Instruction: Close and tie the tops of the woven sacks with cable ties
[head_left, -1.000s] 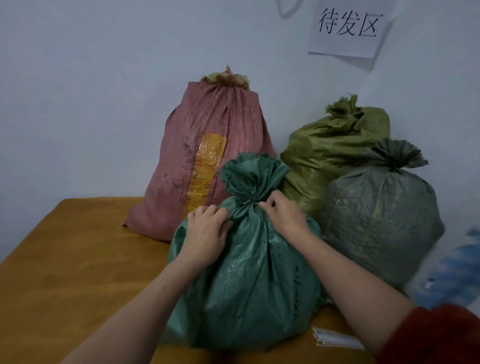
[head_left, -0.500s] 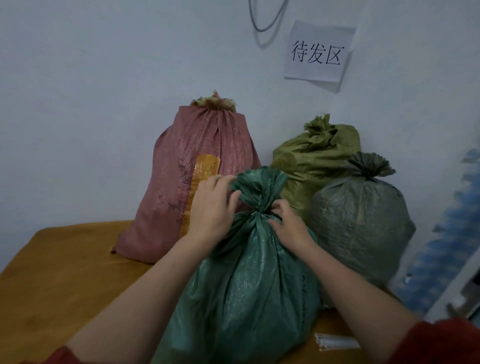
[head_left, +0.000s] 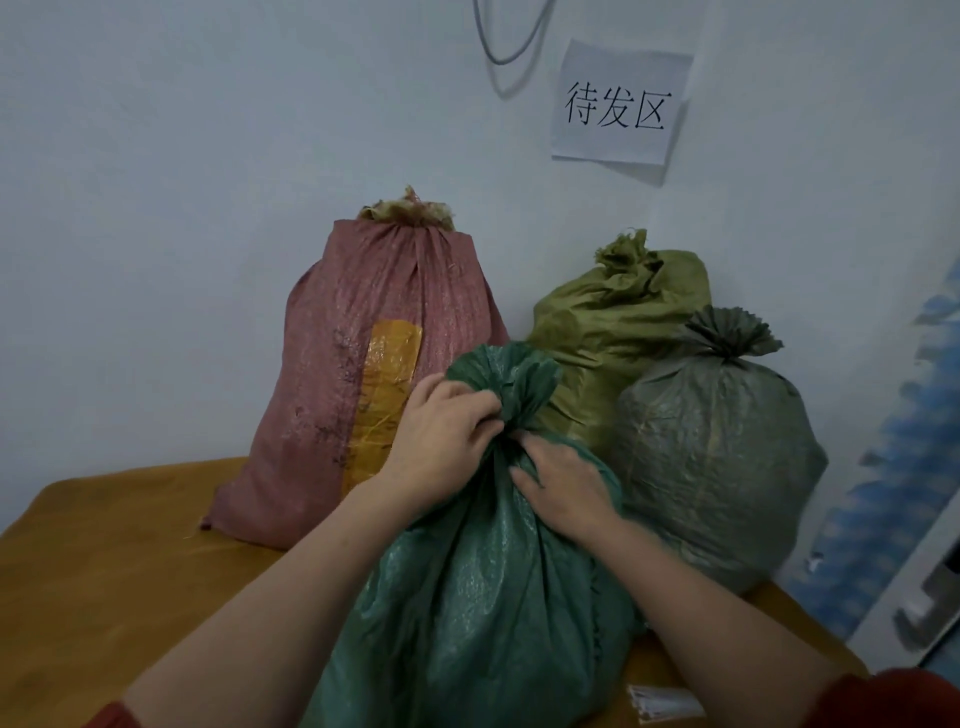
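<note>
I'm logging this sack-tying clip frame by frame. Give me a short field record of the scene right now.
Sack being worked: dark green sack, nearest, top gathered
Left hand: grips the gathered neck
Right hand: on the sack's shoulder, fingertips at the neck; grip unclear
Behind: pink sack, olive sack, grey-green sack, tops bunched
Surface: orange-brown table

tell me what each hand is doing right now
Left hand: grips the gathered neck of the green sack.
Right hand: fingertips at that neck, palm on the sack; grip cannot be told.
</note>
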